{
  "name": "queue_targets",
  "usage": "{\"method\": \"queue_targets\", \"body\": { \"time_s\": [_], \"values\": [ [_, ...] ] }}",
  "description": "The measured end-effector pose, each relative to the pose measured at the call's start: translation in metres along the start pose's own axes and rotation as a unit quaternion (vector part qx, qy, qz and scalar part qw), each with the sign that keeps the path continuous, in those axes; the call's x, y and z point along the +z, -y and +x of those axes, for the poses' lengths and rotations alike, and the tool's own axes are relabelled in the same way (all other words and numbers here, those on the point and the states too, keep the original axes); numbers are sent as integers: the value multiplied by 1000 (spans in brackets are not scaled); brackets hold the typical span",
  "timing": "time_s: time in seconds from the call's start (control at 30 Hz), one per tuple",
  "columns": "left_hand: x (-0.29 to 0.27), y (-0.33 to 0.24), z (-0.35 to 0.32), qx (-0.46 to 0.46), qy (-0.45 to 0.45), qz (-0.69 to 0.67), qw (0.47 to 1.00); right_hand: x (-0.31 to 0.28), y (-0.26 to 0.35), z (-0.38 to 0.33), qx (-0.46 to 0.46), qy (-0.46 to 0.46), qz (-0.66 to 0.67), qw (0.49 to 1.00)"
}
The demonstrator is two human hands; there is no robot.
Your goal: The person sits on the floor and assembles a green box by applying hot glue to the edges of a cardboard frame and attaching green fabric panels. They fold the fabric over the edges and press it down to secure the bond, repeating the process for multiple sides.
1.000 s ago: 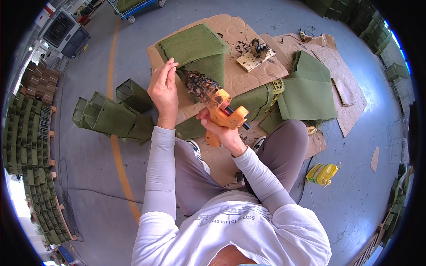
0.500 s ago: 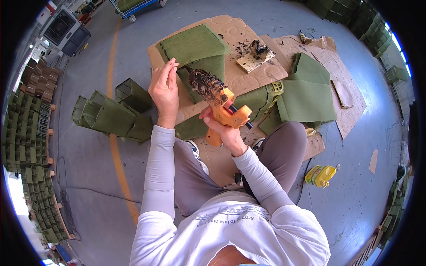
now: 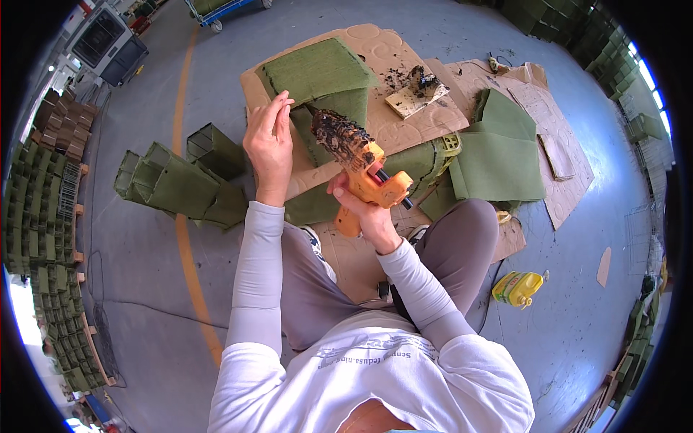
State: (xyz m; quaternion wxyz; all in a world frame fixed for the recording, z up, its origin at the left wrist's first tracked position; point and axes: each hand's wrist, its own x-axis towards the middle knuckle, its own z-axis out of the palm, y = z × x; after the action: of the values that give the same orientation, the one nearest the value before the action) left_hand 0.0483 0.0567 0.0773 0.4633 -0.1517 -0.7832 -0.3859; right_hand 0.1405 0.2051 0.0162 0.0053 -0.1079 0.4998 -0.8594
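My right hand (image 3: 366, 215) is wrapped round the handle of an orange glue gun (image 3: 382, 189). Its front end is caked in dark, charred-looking glue, and a black stick pokes out at the back. The gun's tip points up and left, close to the fingertips of my left hand (image 3: 270, 148). Those fingertips are pinched together at the lower left edge of a green felt panel (image 3: 317, 68); the grip itself is partly hidden. Under this panel more green felt (image 3: 351, 108) folds down over the cardboard (image 3: 253, 90).
A glue-smeared block (image 3: 411, 105) lies on the cardboard. Felt sheets (image 3: 502, 155) are piled at right, beside a yellow jug (image 3: 517, 289) on the floor. Felt boxes (image 3: 177, 180) stand at left. A cable (image 3: 155, 309) crosses the floor, and a blue cart (image 3: 227, 14) is far off.
The glue gun and both hands have barely moved; the view has shifted slightly. My left fingertips stay at the felt edge.
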Motion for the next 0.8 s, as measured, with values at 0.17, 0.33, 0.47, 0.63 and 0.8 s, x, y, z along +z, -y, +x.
{"method": "queue_targets", "body": {
  "time_s": [0.17,0.33,0.47,0.63,0.8],
  "values": [
    [2,6,1,42,-9,4,999,1,-1,0,-8,-10,20,1000],
    [2,1,1,17,-9,13,1000,-4,-4,0,1,-25,34,999],
    [4,3,0,1,-21,6,1000,-3,-1,0,-3,-30,44,999],
    [6,4,0,-7,-30,6,1000,-5,0,1,4,-41,40,998],
    [8,5,0,-12,-35,-9,999,-1,-7,-1,1,-30,33,999]
  ]
}}
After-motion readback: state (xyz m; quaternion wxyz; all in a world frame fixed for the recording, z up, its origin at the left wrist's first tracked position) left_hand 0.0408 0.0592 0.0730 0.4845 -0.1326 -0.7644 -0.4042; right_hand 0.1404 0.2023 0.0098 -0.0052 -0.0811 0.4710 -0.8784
